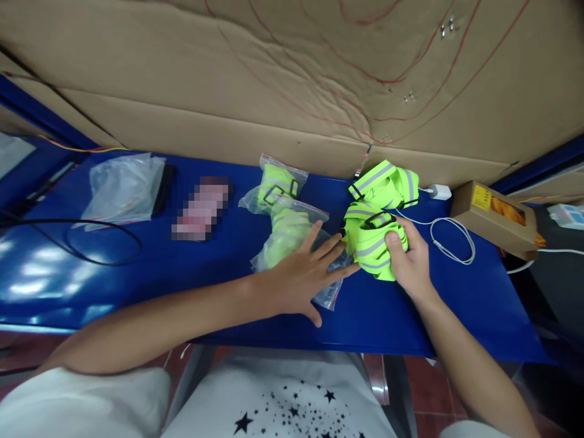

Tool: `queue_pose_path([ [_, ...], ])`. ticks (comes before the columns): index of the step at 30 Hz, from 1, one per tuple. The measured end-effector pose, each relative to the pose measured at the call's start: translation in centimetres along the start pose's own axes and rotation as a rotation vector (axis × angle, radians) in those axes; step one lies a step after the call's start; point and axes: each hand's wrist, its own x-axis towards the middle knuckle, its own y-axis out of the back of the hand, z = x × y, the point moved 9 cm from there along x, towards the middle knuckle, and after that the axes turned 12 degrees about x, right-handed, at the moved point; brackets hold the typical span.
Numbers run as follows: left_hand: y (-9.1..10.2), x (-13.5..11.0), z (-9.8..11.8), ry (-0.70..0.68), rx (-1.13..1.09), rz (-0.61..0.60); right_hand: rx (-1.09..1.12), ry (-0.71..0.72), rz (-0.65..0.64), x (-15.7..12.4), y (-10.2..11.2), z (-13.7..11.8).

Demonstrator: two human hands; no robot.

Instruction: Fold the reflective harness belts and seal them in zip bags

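Observation:
My right hand (412,258) grips a bundled neon-yellow reflective strap (374,246) with grey stripes, thumb on top. Fingers spread wide, my left hand (308,274) hovers over or rests on clear plastic, its little finger close to that bundle; contact is hard to tell. Partly under the left hand is a clear zip bag (285,237) with another yellow strap inside. Behind it lies a second bagged strap (276,185) with a black buckle showing. One more loose strap bundle (387,185) sits just behind the held one. A clear bag (331,295) pokes out below the left fingers.
Clear plastic bags (125,185) lie at the left of the blue table (219,267), near a blurred pink item (202,208) and a black cable (109,263). To the right are a white cable (472,243), a white plug (440,192) and a cardboard box (495,216). A cardboard-covered panel (182,73) stands behind.

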Motion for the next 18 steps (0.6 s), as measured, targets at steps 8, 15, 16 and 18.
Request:
queue_pose_path([
  [8, 0.5, 0.0, -1.1, 0.038, 0.018, 0.035, -0.021, 0.042, 0.051, 0.4, 1.3, -0.7],
  [15, 5.2, -1.1, -5.2, 0.256, 0.033, 0.186, -0.066, -0.008, -0.003, 0.0, 0.6, -0.7],
  [16, 5.5, -1.2, -5.5, 0.275, 0.039, 0.199, -0.065, -0.014, -0.03, -0.1, 0.2, -0.7],
  [18, 5.6, -1.1, -5.5, 0.289, 0.057, 0.215, -0.063, -0.018, -0.095, -0.2, -0.4, -0.8],
])
